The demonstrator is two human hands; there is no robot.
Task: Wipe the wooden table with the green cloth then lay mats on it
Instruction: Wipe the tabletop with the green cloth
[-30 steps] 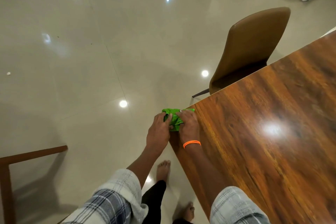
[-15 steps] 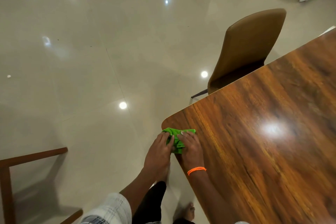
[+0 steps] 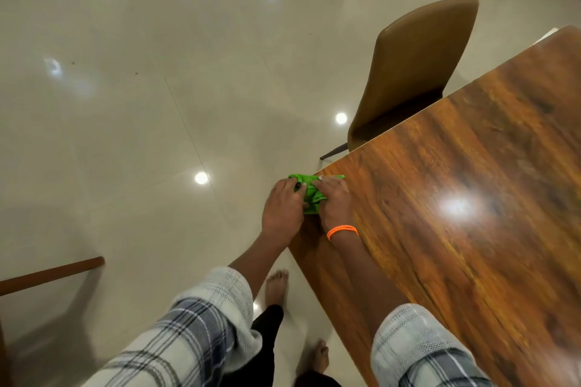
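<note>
The bunched green cloth [image 3: 309, 195] lies on the near left corner of the glossy wooden table [image 3: 465, 204]. My left hand [image 3: 283, 210] presses its left side at the table's edge. My right hand [image 3: 335, 201], with an orange band on the wrist, presses its right side flat on the wood. Both hands grip the cloth between them, and most of it is hidden under my fingers. No mats are in view.
A tan padded chair [image 3: 418, 72] is tucked against the table's far left edge. Pale shiny floor tiles [image 3: 141, 104] fill the left. A wooden frame piece [image 3: 50, 273] sticks in at lower left. My bare feet [image 3: 276, 286] stand beside the table edge.
Both hands drew the cloth back along the table's left edge toward me half a second ago, then pushed it forward again to the corner.
</note>
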